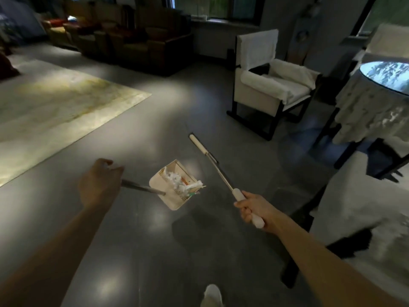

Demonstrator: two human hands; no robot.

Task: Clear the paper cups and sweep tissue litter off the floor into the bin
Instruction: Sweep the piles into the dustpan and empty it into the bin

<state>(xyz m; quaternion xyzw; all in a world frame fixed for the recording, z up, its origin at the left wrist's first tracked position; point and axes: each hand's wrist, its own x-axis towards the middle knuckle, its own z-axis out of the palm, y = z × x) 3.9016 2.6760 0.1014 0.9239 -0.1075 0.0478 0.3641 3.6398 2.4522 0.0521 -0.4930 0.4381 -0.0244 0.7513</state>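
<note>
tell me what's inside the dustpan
Crumpled white tissue and small orange and green scraps lie in the dustpan. Whatever is beneath the pile is covered.

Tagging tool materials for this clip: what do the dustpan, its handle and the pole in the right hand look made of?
Dustpan: likely plastic, cream and matte, with moulded comb teeth along one edge.
Its handle, gripped by the left hand: probably metal, a thin grey rod with a dull sheen.
Pole, held by the right hand: apparently metal, with bright glints. Its white end grips could be plastic or rubber.
</note>
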